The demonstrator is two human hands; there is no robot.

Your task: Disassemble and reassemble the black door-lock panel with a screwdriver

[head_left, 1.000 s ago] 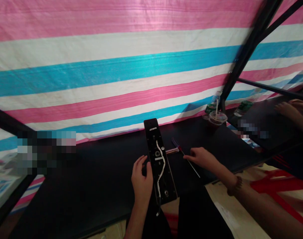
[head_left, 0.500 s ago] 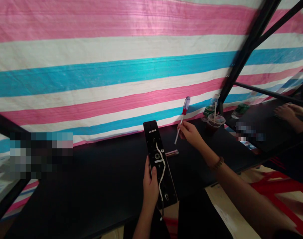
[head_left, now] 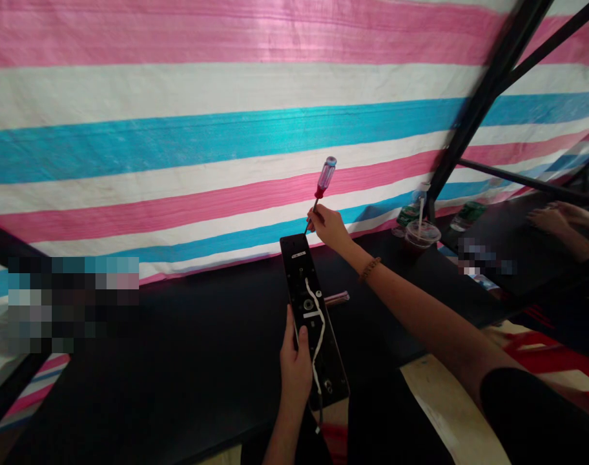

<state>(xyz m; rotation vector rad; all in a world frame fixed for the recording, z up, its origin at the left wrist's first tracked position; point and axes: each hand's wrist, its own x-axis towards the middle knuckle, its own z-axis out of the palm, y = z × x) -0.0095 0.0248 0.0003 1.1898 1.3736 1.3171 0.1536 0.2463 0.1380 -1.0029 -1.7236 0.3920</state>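
My left hand point(head_left: 296, 361) grips the lower left side of a long black panel point(head_left: 298, 268), its thumb lying on the face. Along that face run a white cable point(head_left: 320, 336), several small screws or fittings, and pale labels. My right hand point(head_left: 327, 226) pinches the shaft of a screwdriver point(head_left: 326, 175) whose clear handle with a red collar points up. The screwdriver's tip is close to the panel's top edge; I cannot tell whether it touches. Behind the panel's right side, a second clear-handled tool point(head_left: 337, 298) lies on the black table point(head_left: 202, 361).
At the right back stand a plastic cup with a straw point(head_left: 422, 234) and a bottle point(head_left: 407, 219). A black metal frame point(head_left: 462, 139) rises beside them. Another person's hands point(head_left: 551, 218) rest on the neighbouring table. A striped sheet point(head_left: 227, 148) hangs behind.
My right hand has moved left with the screwdriver, from right of the panel to its top edge. My left hand and the panel have hardly shifted.
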